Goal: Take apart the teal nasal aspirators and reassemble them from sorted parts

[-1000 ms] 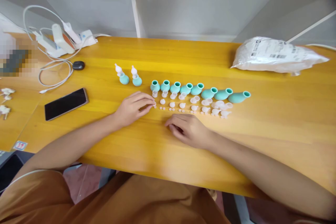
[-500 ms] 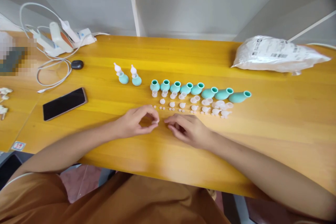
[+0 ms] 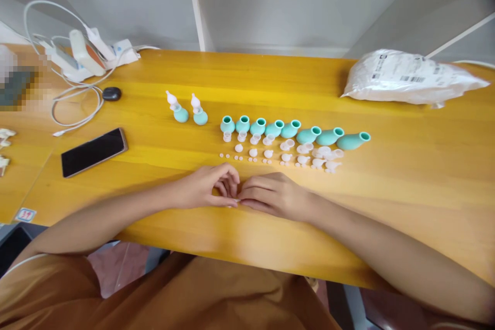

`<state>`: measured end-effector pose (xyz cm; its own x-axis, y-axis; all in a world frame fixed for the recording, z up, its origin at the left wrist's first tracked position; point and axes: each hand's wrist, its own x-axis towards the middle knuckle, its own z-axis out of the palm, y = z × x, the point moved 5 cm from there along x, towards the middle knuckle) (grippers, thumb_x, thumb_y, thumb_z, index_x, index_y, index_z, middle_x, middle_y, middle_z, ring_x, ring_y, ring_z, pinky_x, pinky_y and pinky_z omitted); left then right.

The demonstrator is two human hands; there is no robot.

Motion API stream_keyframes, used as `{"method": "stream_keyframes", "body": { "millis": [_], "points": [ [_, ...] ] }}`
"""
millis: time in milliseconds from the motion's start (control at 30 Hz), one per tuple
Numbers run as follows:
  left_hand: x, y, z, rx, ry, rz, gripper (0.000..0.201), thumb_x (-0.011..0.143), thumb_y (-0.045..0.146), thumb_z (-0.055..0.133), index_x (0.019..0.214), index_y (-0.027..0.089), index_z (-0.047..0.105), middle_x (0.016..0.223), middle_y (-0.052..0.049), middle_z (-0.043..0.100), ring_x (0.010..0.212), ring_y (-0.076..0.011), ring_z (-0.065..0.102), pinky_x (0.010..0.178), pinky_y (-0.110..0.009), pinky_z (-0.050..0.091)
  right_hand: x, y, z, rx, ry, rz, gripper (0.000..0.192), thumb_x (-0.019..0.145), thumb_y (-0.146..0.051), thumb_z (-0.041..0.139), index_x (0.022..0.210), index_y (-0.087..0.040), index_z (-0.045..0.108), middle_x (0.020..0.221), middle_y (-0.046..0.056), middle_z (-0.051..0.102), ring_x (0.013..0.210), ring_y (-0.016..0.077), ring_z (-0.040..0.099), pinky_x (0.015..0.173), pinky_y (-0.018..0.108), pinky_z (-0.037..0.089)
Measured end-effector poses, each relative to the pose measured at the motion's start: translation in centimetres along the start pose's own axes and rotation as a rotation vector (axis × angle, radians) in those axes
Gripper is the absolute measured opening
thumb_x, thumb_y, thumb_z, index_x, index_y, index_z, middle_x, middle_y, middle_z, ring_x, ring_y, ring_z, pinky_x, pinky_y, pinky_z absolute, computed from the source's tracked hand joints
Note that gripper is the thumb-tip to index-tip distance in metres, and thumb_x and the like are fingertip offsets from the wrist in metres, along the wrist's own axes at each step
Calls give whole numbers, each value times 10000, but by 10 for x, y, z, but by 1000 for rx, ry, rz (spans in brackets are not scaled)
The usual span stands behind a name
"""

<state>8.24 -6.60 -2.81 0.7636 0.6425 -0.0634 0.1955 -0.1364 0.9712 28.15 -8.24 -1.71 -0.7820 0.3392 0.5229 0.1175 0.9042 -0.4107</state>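
Left hand and right hand are meeting fingertip to fingertip, pinching a tiny white piece together; teal bulbs are lining the table beyond.

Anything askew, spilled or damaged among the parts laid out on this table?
Mostly tidy. In the teal bulb row, the right-hand bulbs lie tipped on their sides while the left ones stand upright, and the small white pieces below them are bunched unevenly. Nothing looks spilled or broken.

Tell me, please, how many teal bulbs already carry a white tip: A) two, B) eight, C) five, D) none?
A: only the two teal bulbs with white tips at the left end of the row are capped; the eight open teal bulbs to their right have bare mouths.
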Motion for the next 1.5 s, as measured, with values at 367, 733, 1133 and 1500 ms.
{"method": "stream_keyframes", "body": {
  "millis": [367, 733, 1133, 1500],
  "points": [
    [-2, 18, -50, 966, 418, 414, 118, 1070, 206, 613, 1177, 201, 664, 1087, -95, 761, 991, -241, 742, 924, -398, 622, -4, 3, -1, 18, 62, 107, 49, 1148, -206, 616, 1160, -216, 663, 980, 45, 760, 677, 141, 665, 602, 287, 507],
    [8, 1, -63, 1024, 360, 348, 156, 1117, 314, 654, 1145, 207, 764, 1094, -85, 735, 1033, -239, 701, 970, -398, 597, -6, 8, -3, 92, 119, 194, 73, 1114, -172, 612, 1147, -227, 646, 940, 35, 705, 614, 125, 606, 576, 277, 482],
    [6, 12, -58, 809, 413, 403, 64, 1056, 226, 678, 1043, 202, 736, 958, -51, 776, 844, -168, 703, 783, -298, 596, -5, 14, -11, 155, 201, 262, 122, 1139, -209, 554, 1039, -246, 612, 838, 25, 630, 705, 183, 599, 629, 308, 486],
    [4, 17, -40, 363, 304, 382, 123, 986, 154, 752, 1094, 212, 757, 1012, -54, 793, 833, -149, 747, 761, -275, 632, -5, 20, -11, 179, 230, 339, 54, 1102, -183, 655, 1088, -230, 675, 876, 15, 668, 679, 147, 616, 608, 271, 502]
  ]
}}
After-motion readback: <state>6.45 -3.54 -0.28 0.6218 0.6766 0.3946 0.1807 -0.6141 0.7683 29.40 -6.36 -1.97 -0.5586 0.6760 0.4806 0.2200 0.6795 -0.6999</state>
